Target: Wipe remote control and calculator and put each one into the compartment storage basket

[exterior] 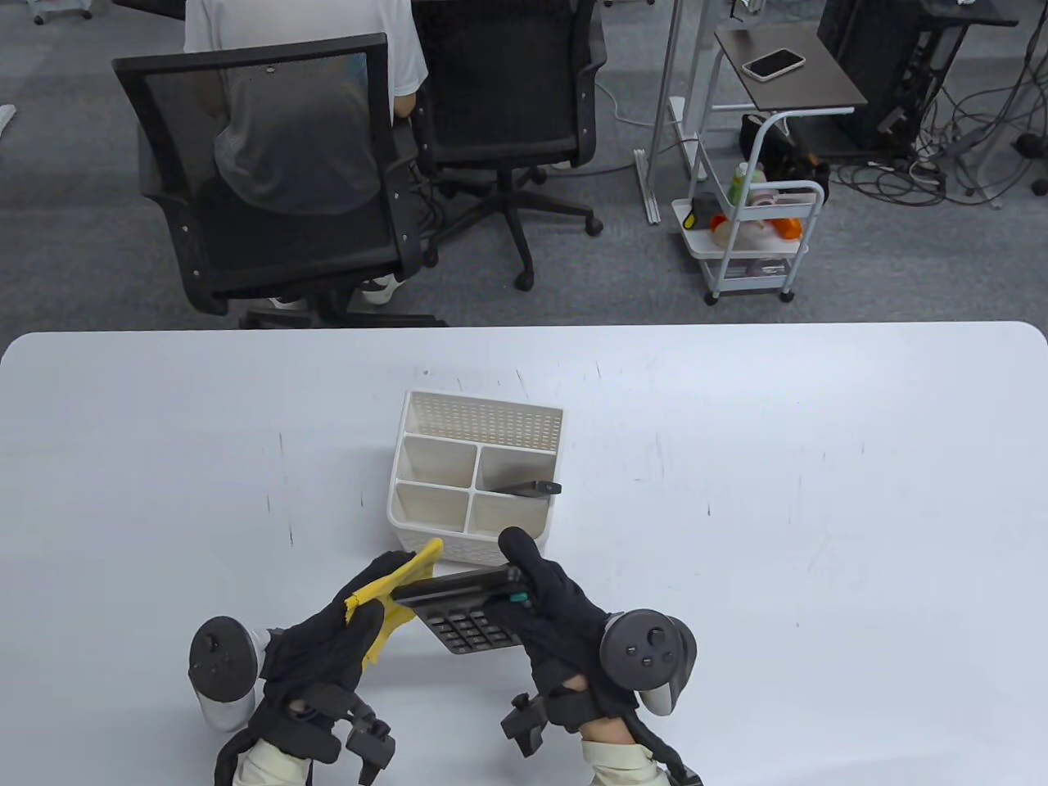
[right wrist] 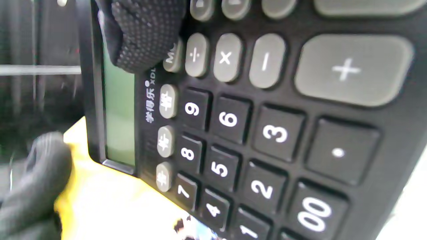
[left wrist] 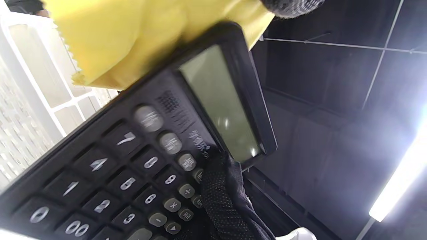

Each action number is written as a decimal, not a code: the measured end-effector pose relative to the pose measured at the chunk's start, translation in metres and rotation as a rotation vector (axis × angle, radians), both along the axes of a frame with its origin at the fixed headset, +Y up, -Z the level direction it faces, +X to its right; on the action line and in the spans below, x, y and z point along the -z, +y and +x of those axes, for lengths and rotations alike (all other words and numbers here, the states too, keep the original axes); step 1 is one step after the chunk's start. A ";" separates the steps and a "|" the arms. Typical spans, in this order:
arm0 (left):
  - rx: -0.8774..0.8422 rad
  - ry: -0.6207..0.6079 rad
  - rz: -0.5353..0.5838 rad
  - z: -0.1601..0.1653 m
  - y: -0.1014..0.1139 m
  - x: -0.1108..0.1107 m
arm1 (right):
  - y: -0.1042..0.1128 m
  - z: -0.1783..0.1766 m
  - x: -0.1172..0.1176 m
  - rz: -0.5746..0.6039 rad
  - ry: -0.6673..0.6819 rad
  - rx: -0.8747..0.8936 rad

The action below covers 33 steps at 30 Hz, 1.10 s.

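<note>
A black calculator (exterior: pixel 465 612) is held tilted just above the table, in front of the basket. My right hand (exterior: pixel 547 610) grips its right end, the thumb lying over the keys near the display (right wrist: pixel 146 36). My left hand (exterior: pixel 348 639) holds a yellow cloth (exterior: pixel 393 591) against the calculator's left end and back edge (left wrist: pixel 140 43). The white compartment storage basket (exterior: pixel 473 479) stands mid-table. A dark remote control (exterior: pixel 528 489) lies in its back right compartment, its tip over the rim. The calculator's keys and grey display fill both wrist views (left wrist: pixel 220 103) (right wrist: pixel 233 133).
The white table (exterior: pixel 819 508) spreads wide on both sides of the basket. Beyond its far edge are two black office chairs (exterior: pixel 278 180), a person sitting with their back to me, and a white trolley (exterior: pixel 753 229).
</note>
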<state>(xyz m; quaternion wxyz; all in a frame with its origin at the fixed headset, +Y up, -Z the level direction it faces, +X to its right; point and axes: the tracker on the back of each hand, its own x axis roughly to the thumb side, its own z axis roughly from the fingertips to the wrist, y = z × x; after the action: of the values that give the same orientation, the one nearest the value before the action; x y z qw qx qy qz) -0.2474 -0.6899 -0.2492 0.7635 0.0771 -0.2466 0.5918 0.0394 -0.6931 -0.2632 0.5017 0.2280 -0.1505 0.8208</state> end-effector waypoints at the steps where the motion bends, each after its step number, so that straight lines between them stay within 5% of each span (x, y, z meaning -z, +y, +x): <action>1: 0.029 0.001 0.006 0.001 0.001 -0.001 | 0.001 -0.003 -0.001 0.024 -0.002 -0.045; 6: 0.404 0.108 0.178 0.013 0.008 -0.009 | 0.005 -0.018 -0.013 0.148 -0.055 -0.188; 12: 0.237 0.035 0.163 0.021 0.012 -0.014 | 0.005 -0.026 -0.018 0.212 -0.115 -0.317; 24: 0.421 0.084 0.110 0.011 -0.002 -0.003 | 0.010 -0.018 -0.021 0.230 -0.160 -0.183; 33: 0.329 0.047 0.119 0.020 0.002 -0.008 | -0.001 -0.034 -0.020 0.175 -0.131 -0.301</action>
<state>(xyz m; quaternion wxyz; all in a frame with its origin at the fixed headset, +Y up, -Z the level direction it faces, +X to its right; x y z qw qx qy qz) -0.2276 -0.6880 -0.2411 0.8496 0.0945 -0.2727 0.4415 0.0059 -0.6938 -0.2432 0.3405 0.2366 -0.2179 0.8835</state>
